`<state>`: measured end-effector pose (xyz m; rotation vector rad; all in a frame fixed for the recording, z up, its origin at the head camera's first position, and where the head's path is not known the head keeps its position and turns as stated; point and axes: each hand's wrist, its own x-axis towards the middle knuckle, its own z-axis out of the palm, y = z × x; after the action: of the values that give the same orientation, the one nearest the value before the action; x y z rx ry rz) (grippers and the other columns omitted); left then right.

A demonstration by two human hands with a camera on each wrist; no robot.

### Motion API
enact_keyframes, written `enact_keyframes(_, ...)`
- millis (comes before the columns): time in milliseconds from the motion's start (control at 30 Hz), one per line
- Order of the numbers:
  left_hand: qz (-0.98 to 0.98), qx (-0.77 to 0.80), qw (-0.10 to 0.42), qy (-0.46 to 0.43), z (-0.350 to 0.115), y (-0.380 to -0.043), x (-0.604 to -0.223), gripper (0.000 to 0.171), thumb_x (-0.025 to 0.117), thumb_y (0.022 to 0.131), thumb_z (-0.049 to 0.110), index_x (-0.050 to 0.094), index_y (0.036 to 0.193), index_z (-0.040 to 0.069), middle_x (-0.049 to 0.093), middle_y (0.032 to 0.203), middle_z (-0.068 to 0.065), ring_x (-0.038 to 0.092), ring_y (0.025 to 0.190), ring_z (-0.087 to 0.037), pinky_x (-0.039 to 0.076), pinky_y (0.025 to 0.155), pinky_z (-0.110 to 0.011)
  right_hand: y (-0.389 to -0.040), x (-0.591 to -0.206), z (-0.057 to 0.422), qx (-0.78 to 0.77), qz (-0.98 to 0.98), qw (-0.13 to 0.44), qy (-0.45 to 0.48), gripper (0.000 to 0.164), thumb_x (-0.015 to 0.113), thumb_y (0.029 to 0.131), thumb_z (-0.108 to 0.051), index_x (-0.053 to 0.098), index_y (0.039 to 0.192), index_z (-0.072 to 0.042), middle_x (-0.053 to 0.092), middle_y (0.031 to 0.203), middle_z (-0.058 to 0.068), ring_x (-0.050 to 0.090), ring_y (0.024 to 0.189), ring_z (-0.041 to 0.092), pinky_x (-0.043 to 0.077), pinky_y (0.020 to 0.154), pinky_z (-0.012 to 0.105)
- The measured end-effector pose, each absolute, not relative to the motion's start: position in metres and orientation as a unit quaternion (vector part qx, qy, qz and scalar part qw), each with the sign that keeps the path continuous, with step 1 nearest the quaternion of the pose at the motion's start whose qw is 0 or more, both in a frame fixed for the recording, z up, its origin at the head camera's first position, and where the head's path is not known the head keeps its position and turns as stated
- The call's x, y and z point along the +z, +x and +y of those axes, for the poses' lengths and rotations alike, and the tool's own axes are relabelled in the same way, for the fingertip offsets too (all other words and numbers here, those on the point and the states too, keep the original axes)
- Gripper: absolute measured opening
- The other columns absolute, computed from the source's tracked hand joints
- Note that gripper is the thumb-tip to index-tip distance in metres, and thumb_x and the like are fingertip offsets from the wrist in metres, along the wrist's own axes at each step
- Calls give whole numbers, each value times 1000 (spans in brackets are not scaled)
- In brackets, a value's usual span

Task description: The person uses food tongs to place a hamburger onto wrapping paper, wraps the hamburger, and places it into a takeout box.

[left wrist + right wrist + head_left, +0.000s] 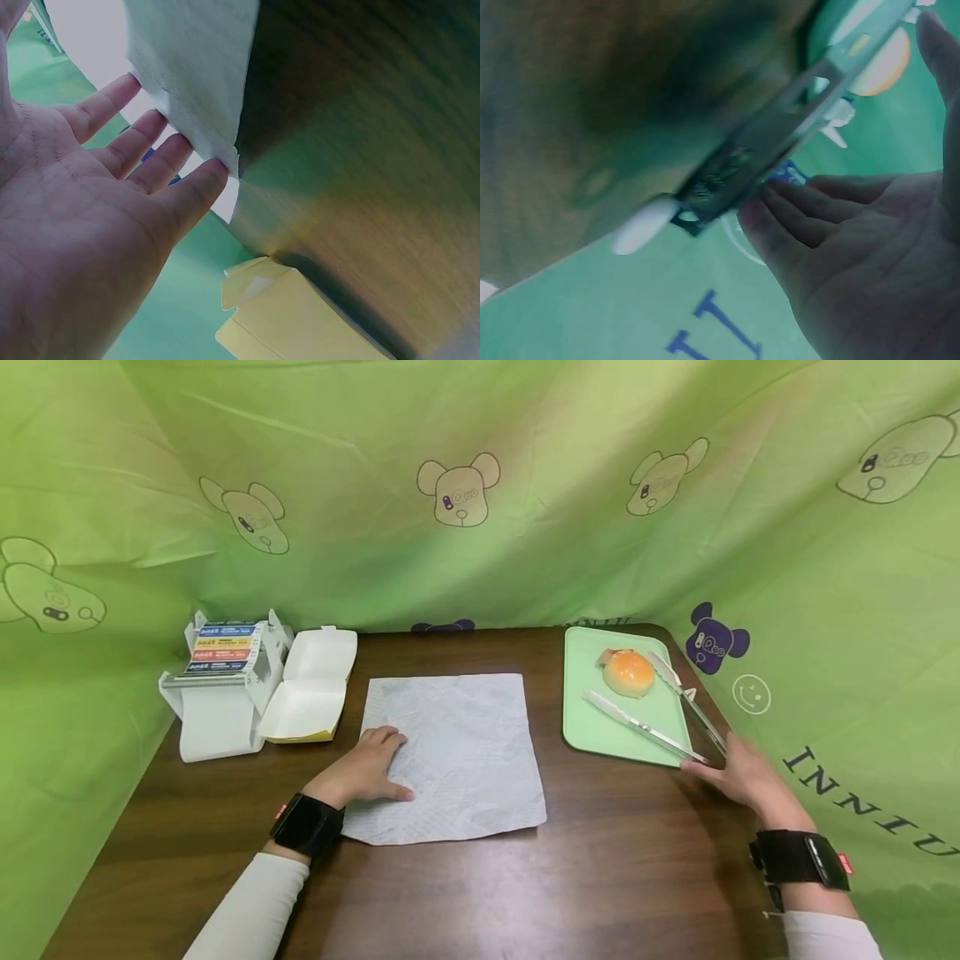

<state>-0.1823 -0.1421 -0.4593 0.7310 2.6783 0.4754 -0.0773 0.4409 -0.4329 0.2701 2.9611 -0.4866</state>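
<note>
Splayed silver tongs point(647, 727), crinkled whitish paper point(461, 760)

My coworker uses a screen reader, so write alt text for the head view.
A person's left hand touching a pale paper sheet on a brown table; right hand at the near end of metal tongs reaching over a green tray with a bun. An open white carton sits at left.

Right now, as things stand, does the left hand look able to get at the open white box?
Probably yes. The left hand is at the left edge of the paper, and the box lies close by, farther back; only a strip of table shows between, nothing standing there.
</note>
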Motion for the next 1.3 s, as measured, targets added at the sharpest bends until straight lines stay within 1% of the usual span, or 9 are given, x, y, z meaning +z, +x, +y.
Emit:
enact_keyframes(100,937,168,159,260,-143,-182,-461,97,85,77,51,44,148,-1,36,154,-25,28,145,-43,35,114,-57,-76,-439,446,-156,982,63,81,98,74,87,-57,36,125,26,48,110,49,51,102,63,46,85,68)
enact_keyframes(200,937,171,157,262,-143,-183,-461,97,85,77,51,44,148,-2,35,154,-25,28,145,-43,35,114,-57,-77,-444,450,-154,983,61,80,90,73,88,-53,39,121,23,49,103,44,53,97,58,47,81,67)
enact_keyframes(400,936,172,161,260,-143,-183,-460,98,85,78,50,43,149,-1,34,156,-24,27,146,-41,34,114,-56,-80,-446,454,-156,980,80,94,101,67,92,-56,28,137,26,39,118,52,44,108,64,41,91,73)
enact_keyframes(600,935,175,165,260,-143,-183,-459,98,86,77,50,43,149,0,34,156,-24,26,146,-41,35,114,-55,-82,-446,455,-163,980,73,85,91,63,96,-54,35,136,24,48,119,50,49,109,65,44,88,70)
enact_keyframes(733,936,176,161,259,-145,-183,-459,98,86,77,50,43,149,0,34,156,-23,26,146,-41,35,114,-55,-80,-443,453,-176,979,58,83,95,61,96,-56,32,144,21,42,131,51,45,116,66,41,93,72)
enact_keyframes(800,936,176,161,259,-145,-183,-460,98,86,77,50,43,149,0,34,156,-23,26,146,-41,35,114,-55,-80,-442,452,-178,979,48,83,97,61,96,-57,30,145,21,39,133,51,43,117,66,39,94,73)
enact_keyframes(1067,936,177,161,258,-146,-184,-463,98,86,77,51,43,150,0,33,156,-23,26,146,-41,35,114,-56,-81,-437,449,-169,981,16,91,85,56,99,-56,38,143,16,46,127,49,48,111,65,43,86,71)
enact_keyframes(1167,936,177,161,259,-146,-184,-463,98,85,77,51,42,150,0,33,157,-23,25,147,-41,35,114,-55,-82,-435,448,-171,980,21,98,85,53,100,-58,39,143,15,45,129,48,47,111,65,43,84,71)
enact_keyframes(1300,935,177,160,262,-147,-184,-462,97,85,78,50,42,150,0,33,156,-23,26,147,-41,35,114,-55,-82,-434,448,-173,979,19,110,81,52,100,-59,44,141,11,47,129,46,49,109,63,45,79,68)
